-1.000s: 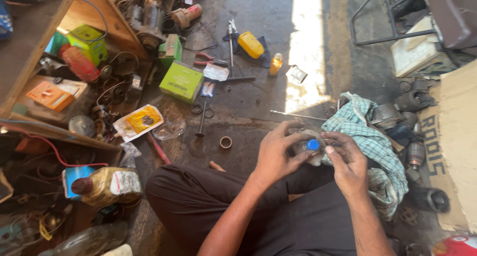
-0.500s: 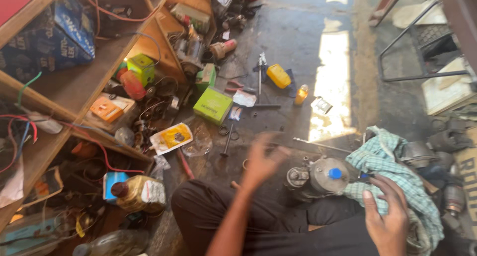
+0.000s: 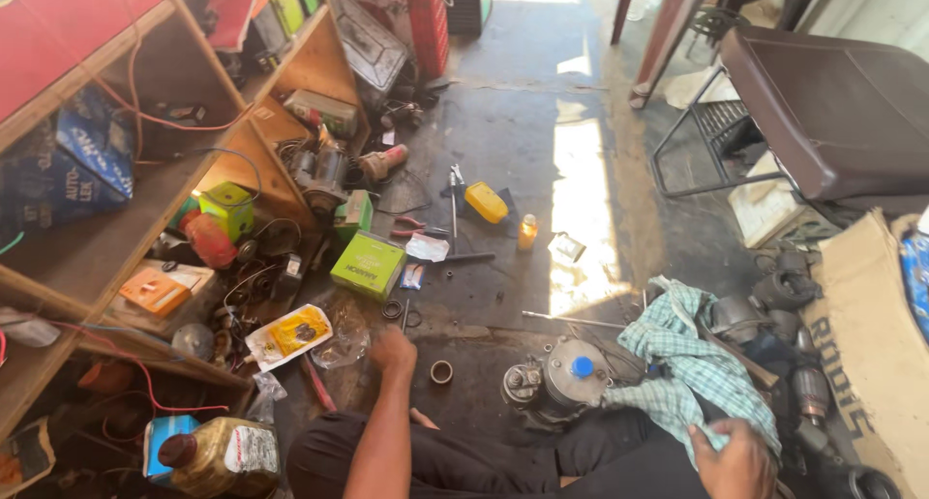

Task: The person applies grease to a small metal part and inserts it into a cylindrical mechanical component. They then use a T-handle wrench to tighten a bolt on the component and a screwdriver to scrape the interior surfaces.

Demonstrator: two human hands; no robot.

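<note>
Hands work apart on a cluttered workshop floor: the left hand (image 3: 392, 347) reaches toward the left, knuckles up, fingers curled under so I cannot tell their grip, near a small metal ring (image 3: 441, 371) and a clear plastic bag (image 3: 341, 344). The right hand (image 3: 737, 457), near right, pinches the checked cloth (image 3: 692, 363) between pressed fingers. Between them the grey motor with a blue cap (image 3: 561, 378) rests against the person's legs. A green box (image 3: 368, 265) sits closed farther left; a capped oil bottle (image 3: 218, 451) holds amber liquid.

Green box (image 3: 368, 264) on floor; yellow-white packet (image 3: 288, 335) nearby.
</note>
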